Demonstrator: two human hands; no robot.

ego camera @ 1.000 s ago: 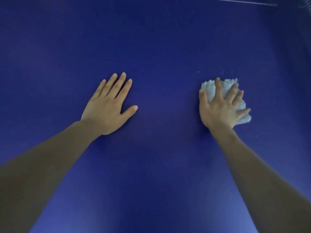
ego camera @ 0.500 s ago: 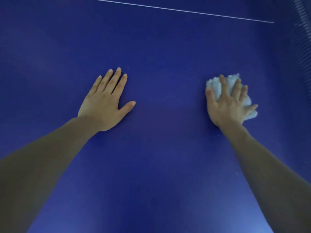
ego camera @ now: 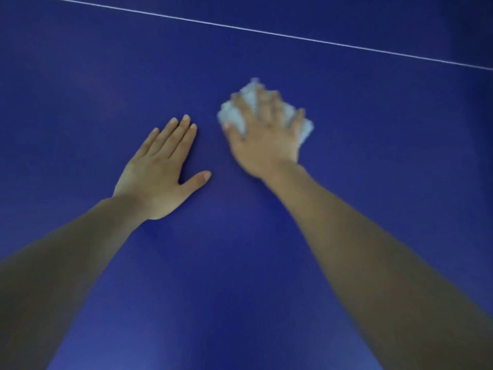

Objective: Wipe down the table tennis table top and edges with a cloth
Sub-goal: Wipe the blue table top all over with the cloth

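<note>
The blue table tennis table top (ego camera: 80, 76) fills the view. My right hand (ego camera: 266, 137) lies spread on a crumpled white cloth (ego camera: 232, 116) and presses it flat against the table; it is blurred with motion. The cloth shows past the fingertips and on both sides of the hand. My left hand (ego camera: 162, 172) rests flat on the bare table with straight fingers and the thumb out, a little left of and nearer than the right hand. It holds nothing.
A thin white line (ego camera: 266, 32) crosses the table beyond the hands, sloping down to the right.
My right hand has slid the cloth left, close to my left hand. The left hand stays planted flat. The white line sits lower in view.
</note>
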